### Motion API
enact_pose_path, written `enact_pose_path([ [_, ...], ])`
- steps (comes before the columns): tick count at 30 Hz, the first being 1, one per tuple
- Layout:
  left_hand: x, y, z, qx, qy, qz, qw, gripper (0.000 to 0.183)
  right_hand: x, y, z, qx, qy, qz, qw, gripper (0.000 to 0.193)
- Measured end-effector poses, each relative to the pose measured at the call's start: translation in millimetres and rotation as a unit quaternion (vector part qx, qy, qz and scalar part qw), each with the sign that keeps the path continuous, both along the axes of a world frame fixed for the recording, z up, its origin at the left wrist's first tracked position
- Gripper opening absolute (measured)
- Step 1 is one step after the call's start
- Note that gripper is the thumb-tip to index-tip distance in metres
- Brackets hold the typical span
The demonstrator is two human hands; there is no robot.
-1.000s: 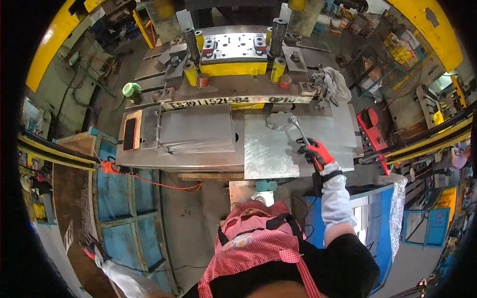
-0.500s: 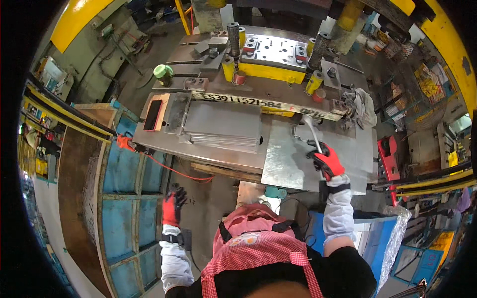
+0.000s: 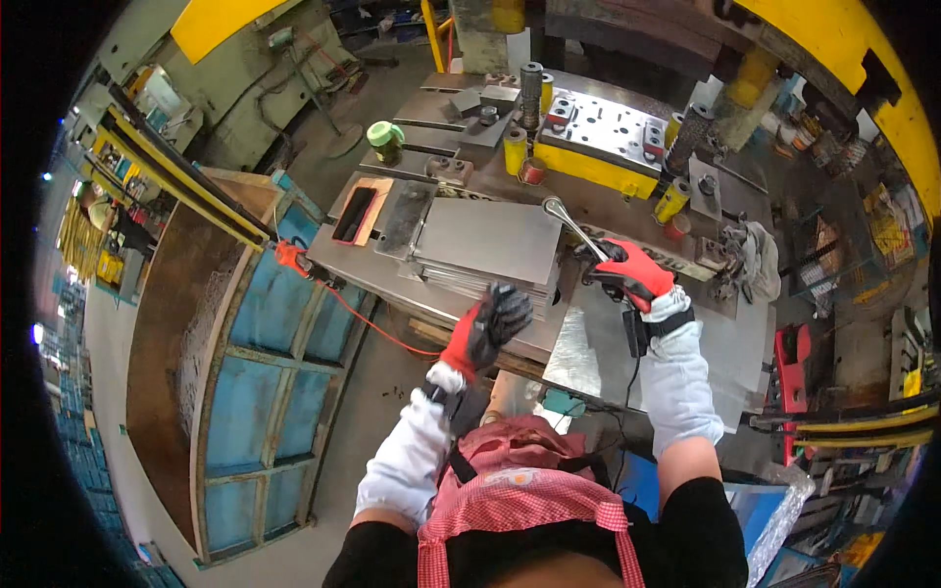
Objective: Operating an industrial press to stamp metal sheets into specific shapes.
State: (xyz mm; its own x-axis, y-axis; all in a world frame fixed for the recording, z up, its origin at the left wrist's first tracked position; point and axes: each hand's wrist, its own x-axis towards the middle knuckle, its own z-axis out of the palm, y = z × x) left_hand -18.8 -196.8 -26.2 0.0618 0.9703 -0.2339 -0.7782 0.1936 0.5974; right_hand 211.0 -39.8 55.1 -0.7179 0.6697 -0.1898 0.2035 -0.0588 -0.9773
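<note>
My right hand point(image 3: 632, 272), in a red and black glove, is closed round a silver rod-shaped tool point(image 3: 578, 228) with a round end. That end is at the right edge of the top sheet in a stack of flat grey metal sheets point(image 3: 485, 235); whether it touches the sheet I cannot tell. My left hand point(image 3: 490, 331), gloved alike, reaches toward the stack's front edge with fingers stretched and nothing held. Below my right hand lies a wide shiny metal plate point(image 3: 590, 358) on the table.
Behind the stack stands a yellow die block point(image 3: 596, 167) with a bright top plate and posts. A green-lidded bottle point(image 3: 385, 142) and a dark flat object point(image 3: 355, 214) are at the left, a grey rag point(image 3: 753, 257) at the right. A blue-panelled bin point(image 3: 257, 367) stands left of the table.
My left hand has risen from beside my body to the stack's front edge. My right hand has swung the tool's round end leftward from above the plate to the stack. My view has shifted.
</note>
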Motion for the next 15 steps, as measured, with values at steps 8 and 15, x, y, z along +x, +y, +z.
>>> enact_pose_path([
  [8,-27,41,-33,-0.008,0.104,0.067,0.992,0.026,25,-31,-7,0.105,-0.053,-0.054,0.992,0.044],
  [15,-21,97,54,0.329,0.69,0.116,0.634,0.027,75,-124,12,-0.122,0.071,-0.111,0.984,0.046],
])
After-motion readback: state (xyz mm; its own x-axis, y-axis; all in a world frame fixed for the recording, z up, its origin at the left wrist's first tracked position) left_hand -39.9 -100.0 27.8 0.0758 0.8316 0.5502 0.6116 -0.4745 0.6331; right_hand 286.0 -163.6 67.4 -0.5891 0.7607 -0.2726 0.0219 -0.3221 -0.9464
